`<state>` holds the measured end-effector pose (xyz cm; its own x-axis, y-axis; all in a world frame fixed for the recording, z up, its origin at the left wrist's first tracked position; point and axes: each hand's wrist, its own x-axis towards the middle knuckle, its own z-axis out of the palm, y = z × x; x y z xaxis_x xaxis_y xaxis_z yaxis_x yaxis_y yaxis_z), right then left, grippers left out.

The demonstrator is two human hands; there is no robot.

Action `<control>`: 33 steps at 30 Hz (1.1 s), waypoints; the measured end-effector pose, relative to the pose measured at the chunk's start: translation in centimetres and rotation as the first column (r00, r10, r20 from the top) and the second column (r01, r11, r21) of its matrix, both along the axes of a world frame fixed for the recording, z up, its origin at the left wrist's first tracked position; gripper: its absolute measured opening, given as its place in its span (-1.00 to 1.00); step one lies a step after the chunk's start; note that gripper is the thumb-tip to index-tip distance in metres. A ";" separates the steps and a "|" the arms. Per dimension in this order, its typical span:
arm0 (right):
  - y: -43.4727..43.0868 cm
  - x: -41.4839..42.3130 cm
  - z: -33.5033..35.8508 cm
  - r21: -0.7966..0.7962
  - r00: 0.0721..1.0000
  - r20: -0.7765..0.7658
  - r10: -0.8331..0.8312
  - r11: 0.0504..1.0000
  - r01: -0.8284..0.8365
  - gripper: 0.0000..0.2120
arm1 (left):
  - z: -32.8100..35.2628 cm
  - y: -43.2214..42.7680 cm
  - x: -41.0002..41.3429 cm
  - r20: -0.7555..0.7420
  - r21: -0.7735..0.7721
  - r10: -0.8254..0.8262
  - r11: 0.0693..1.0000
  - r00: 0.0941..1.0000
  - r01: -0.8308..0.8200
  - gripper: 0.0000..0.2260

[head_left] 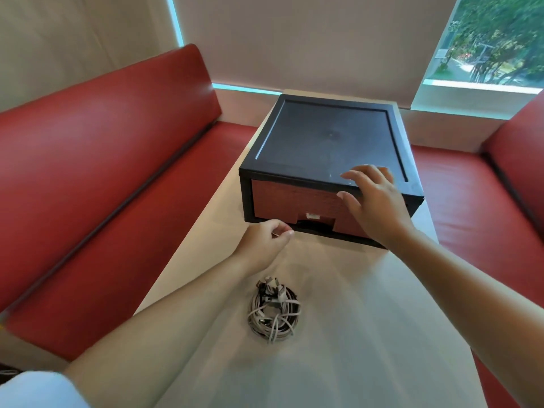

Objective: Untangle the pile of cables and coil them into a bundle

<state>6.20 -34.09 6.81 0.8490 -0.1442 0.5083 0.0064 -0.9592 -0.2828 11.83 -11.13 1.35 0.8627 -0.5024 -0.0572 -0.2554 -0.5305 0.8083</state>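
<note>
Honestly, risky: left hand [265,241] curls its fingers on nothing near the drawer box [323,136], right hand [374,201] fingers spread on top, and the left forearm [182,313] could sweep the loose cables [273,312] apart.

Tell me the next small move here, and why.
Probably slip the left hand into the handle notch of the drawer and pull. That hand sits just beside the notch holding nothing, the right hand presses on the box, and the cables lie coiled on the table, seemingly ready to stow.
</note>
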 end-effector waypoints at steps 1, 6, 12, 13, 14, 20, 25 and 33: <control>-0.6 0.4 0.1 -0.029 0.999 -0.036 -0.011 1.000 0.010 -0.66 | 0.0 -1.0 0.3 -0.023 -0.007 -0.002 1.000 1.000 0.001 -0.83; -2.4 1.7 -0.8 -0.076 0.993 -0.114 -0.022 0.997 0.013 -0.62 | -0.6 -5.3 1.4 -0.147 -0.033 0.029 0.999 0.989 -0.034 -0.76; -2.9 2.1 -2.5 -0.111 0.999 -0.018 -0.028 0.993 0.026 -0.65 | -1.9 -8.7 2.4 -0.245 -0.051 0.123 0.989 0.962 -0.140 -0.67; -2.9 2.1 -2.7 -0.125 1.000 -0.004 -0.025 0.992 0.025 -0.65 | -2.0 -9.1 2.4 -0.266 -0.052 0.155 0.983 0.951 -0.175 -0.67; -3.0 2.1 -2.8 -0.133 1.000 0.009 -0.024 0.991 0.025 -0.66 | -2.2 -9.4 2.5 -0.313 -0.068 0.194 0.972 0.930 -0.226 -0.70; -2.9 2.2 -3.0 -0.151 0.998 0.052 -0.031 0.988 0.039 -0.66 | -1.2 -10.5 2.2 -0.684 -0.247 0.189 0.849 0.705 -0.468 -0.77; -2.6 1.9 -2.3 -0.125 0.999 0.016 -0.048 0.991 0.050 -0.60 | -0.1 -10.3 1.7 -0.754 -0.286 0.125 0.821 0.645 -0.494 -0.82; -2.3 1.6 -1.0 -0.152 0.987 -0.145 -0.073 0.987 0.050 -0.51 | -1.1 -8.2 0.0 -0.771 -0.215 0.119 0.876 0.626 -0.432 -0.82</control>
